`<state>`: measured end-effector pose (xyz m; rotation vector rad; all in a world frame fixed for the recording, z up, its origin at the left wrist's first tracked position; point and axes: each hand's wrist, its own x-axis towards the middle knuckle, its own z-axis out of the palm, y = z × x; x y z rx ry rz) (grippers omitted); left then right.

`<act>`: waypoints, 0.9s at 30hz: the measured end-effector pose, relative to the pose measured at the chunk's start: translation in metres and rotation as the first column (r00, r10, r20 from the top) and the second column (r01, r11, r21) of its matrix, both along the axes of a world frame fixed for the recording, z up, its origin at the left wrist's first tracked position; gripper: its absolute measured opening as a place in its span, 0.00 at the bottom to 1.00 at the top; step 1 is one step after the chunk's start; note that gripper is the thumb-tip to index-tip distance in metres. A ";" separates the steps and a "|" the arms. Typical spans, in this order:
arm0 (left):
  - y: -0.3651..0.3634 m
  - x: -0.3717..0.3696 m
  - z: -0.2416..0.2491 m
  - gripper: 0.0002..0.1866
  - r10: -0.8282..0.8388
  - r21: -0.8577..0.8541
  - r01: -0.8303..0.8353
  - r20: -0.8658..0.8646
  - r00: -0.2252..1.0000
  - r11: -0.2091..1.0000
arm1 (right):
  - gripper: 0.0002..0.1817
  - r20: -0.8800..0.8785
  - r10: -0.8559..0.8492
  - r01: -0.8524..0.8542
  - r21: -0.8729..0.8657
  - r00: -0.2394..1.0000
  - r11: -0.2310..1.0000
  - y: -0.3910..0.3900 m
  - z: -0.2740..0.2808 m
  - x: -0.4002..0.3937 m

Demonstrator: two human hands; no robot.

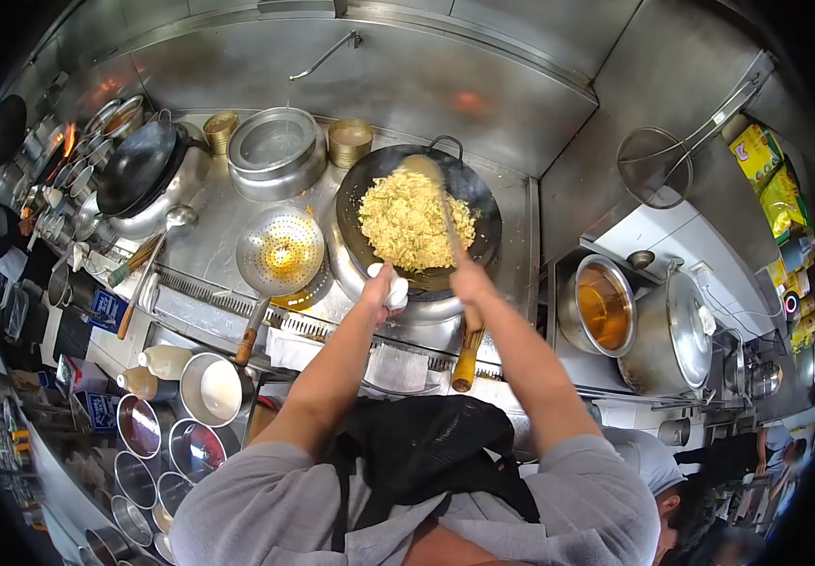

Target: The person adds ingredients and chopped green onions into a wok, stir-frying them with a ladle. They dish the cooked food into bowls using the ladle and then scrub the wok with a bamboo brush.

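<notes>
Gold-coloured tins (350, 143): two, at the stove's (211, 209) back edge. Steel pot (277, 179): one, between them. Wok (489, 219) of rice (415, 226): one, near the right edge. Perforated strainer (280, 251): one, toward the front edge. Wire skimmer (655, 168): one, right wall (577, 179). Open pot (573, 323) of amber liquid (606, 307): one. Lidded pot (641, 357): one.

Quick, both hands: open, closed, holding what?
Left hand: closed on a white cloth at the wok's near edge.
Right hand: closed around the handle of a ladle.
</notes>
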<state>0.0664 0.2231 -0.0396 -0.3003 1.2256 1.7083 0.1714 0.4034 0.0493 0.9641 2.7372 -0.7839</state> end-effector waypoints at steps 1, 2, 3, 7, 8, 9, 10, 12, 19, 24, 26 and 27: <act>0.002 0.000 0.000 0.24 -0.003 0.006 0.003 -0.001 1.000 1.000 | 0.45 0.009 0.059 -0.059 -0.019 0.998 0.998 -0.015 -0.010 0.004; 0.001 -0.003 0.000 0.23 -0.078 -0.045 0.076 -0.035 0.996 0.996 | 0.46 0.059 0.099 -0.096 -0.053 0.993 0.994 -0.031 -0.002 0.018; -0.002 -0.006 -0.001 0.22 -0.161 -0.107 0.153 -0.065 0.985 0.982 | 0.48 0.105 0.134 -0.124 -0.097 0.985 0.988 -0.052 0.010 0.037; 0.010 -0.015 -0.017 0.10 -0.234 -0.216 0.207 -0.111 0.966 0.954 | 0.51 0.239 0.192 -0.177 -0.085 0.952 0.981 -0.045 0.027 0.145; 0.010 -0.008 -0.008 0.09 -0.161 -0.196 0.136 -0.116 0.980 0.971 | 0.51 0.348 0.189 -0.192 -0.027 0.918 0.981 -0.046 0.056 0.161; 0.006 -0.006 -0.002 0.09 -0.169 -0.144 0.155 -0.094 0.981 0.977 | 0.52 0.448 0.180 -0.216 0.030 0.876 0.976 -0.041 0.078 0.167; 0.007 -0.003 -0.005 0.10 -0.110 -0.106 0.100 -0.094 0.989 0.989 | 0.52 0.437 0.155 -0.227 0.116 0.886 0.967 -0.027 0.075 0.171; -0.003 0.010 -0.006 0.10 -0.065 -0.015 0.063 -0.121 0.991 0.998 | 0.51 0.427 0.117 -0.209 0.177 0.897 0.962 -0.023 0.069 0.170; -0.160 0.103 0.043 0.09 -0.149 -0.129 0.146 -0.013 0.989 0.981 | 0.50 0.341 0.114 -0.123 0.003 0.933 0.992 -0.072 0.160 0.225; -0.032 0.037 0.069 0.09 -0.010 -0.056 0.009 -0.018 1.000 0.998 | 0.52 0.173 0.238 -0.174 -0.316 0.956 0.932 -0.040 0.130 0.266; -0.017 0.031 0.032 0.08 -0.051 -0.049 0.047 -0.091 0.995 0.998 | 0.54 0.200 0.306 -0.308 -0.025 0.931 0.951 -0.024 0.062 0.242; -0.023 0.037 0.014 0.08 -0.068 0.001 0.069 -0.153 0.986 0.998 | 0.55 0.305 0.225 -0.255 0.063 0.925 0.965 -0.023 0.045 0.217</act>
